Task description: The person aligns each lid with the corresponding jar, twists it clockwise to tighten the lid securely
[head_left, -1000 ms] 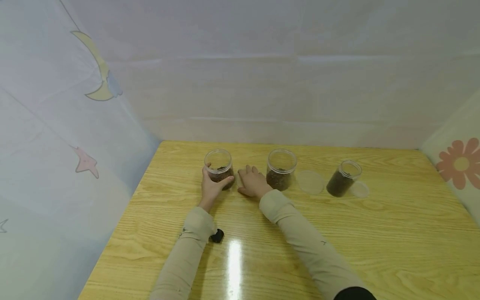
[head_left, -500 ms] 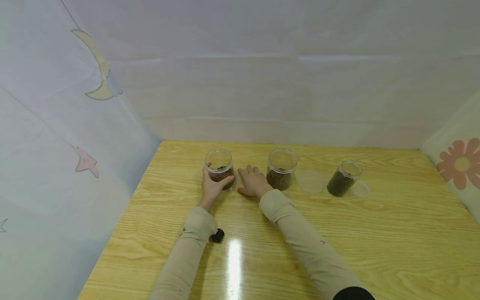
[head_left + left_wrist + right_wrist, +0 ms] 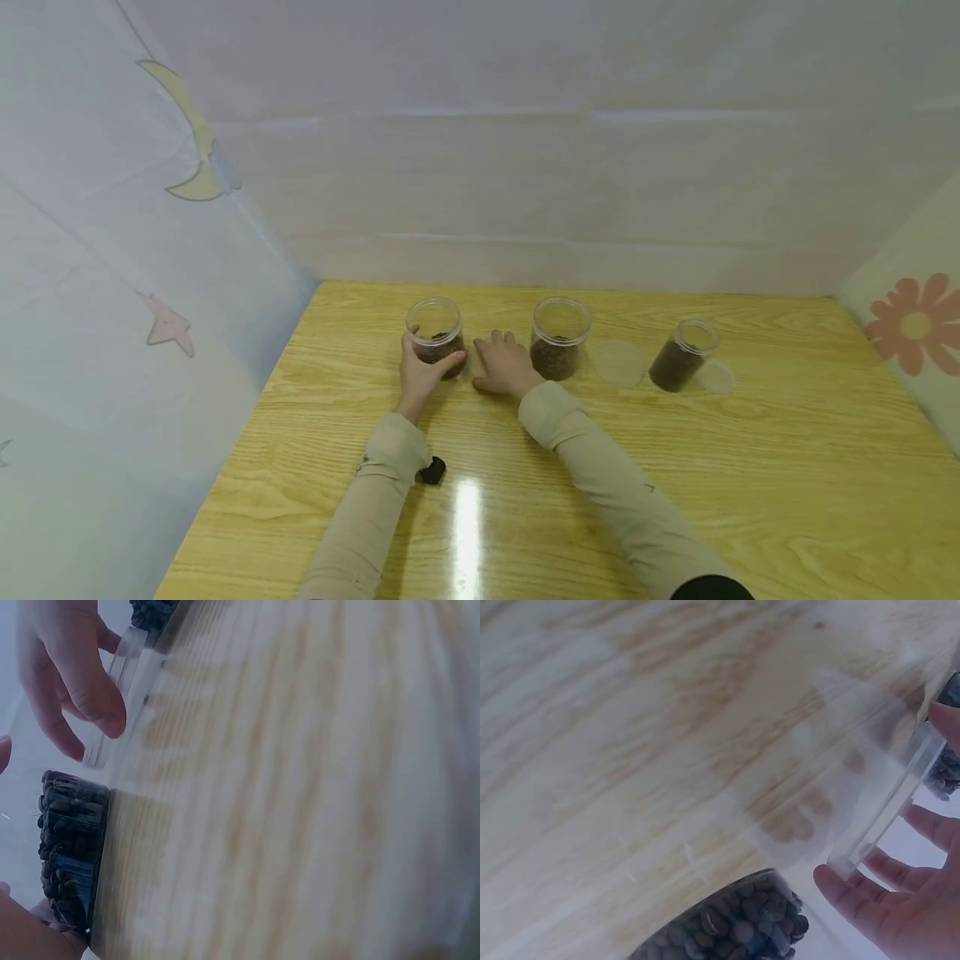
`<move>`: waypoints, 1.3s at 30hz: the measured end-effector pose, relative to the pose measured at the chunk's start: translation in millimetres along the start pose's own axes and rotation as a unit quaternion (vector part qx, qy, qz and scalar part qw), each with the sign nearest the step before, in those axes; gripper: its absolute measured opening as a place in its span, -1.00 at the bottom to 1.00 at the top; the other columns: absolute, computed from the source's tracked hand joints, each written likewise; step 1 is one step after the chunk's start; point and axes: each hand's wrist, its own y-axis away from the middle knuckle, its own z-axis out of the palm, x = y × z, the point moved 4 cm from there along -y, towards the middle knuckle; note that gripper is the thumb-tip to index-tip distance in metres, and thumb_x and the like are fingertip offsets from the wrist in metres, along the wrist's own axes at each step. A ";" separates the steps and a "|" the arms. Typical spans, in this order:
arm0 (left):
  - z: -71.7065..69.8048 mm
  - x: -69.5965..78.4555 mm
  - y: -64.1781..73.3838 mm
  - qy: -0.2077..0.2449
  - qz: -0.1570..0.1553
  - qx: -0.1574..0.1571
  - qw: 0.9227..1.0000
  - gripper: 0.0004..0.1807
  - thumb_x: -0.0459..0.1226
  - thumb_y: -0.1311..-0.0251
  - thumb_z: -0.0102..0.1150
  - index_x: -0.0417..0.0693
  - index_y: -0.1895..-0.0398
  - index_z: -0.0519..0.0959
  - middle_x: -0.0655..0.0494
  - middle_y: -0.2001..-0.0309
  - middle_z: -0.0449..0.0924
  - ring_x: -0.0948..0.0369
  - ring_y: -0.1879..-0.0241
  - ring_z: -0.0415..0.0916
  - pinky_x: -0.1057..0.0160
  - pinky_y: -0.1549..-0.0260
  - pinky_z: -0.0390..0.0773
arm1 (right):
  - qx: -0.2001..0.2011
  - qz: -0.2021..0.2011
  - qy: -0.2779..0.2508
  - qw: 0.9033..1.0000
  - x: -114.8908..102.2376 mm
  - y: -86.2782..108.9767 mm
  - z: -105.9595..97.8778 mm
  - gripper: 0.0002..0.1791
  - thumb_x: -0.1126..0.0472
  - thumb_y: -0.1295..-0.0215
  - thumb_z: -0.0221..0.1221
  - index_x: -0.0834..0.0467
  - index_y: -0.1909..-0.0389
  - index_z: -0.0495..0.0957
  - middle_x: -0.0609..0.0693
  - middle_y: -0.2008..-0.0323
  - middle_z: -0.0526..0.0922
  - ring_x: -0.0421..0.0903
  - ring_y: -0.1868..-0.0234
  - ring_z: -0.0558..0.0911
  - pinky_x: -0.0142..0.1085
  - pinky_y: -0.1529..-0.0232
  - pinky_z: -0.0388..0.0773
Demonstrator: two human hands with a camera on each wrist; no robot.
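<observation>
The left hand (image 3: 417, 377) gripped the left jar (image 3: 441, 339) just left of the centre of the frame, its thumb across the near side and its other fingers round the far left. That jar stood upright on the table (image 3: 750, 500), without its lid, dark beans in its lower part and clear wall above. In the left wrist view it appeared at the lower left, with only bits of the left hand showing at the edge.

The right hand (image 3: 506, 367) was between the left jar and the mid jar (image 3: 558, 342), back upward. In the right wrist view, its thumb and fingers held a clear lid (image 3: 891, 799) by the rim, at the right of the frame. That lid was low over the table; whether it touched the wood could not be told.

The mid jar was open too, with beans at the bottom, just beside the right wrist. Right of it lay a round lid (image 3: 618, 364), flat on the table. Farther right stood the right jar (image 3: 680, 358), narrower and dark with its contents, a small lid (image 3: 716, 377) just beside it. A black object (image 3: 432, 472) lay by the left sleeve (image 3: 375, 508), toward the bottom of the frame.
</observation>
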 end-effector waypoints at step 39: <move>-8.2 12.7 14.9 -0.082 -0.005 -0.022 0.996 0.08 -0.14 0.26 0.50 -0.13 -0.31 0.01 -0.21 -0.19 0.23 -0.04 -0.17 0.21 -0.04 -0.10 0.27 | 0.042 -0.047 -0.020 0.998 -8.8 58.3 -8.6 -0.14 -0.21 0.02 0.26 0.14 -0.26 0.26 0.19 -0.05 0.35 0.10 0.03 0.40 -0.17 0.31 0.54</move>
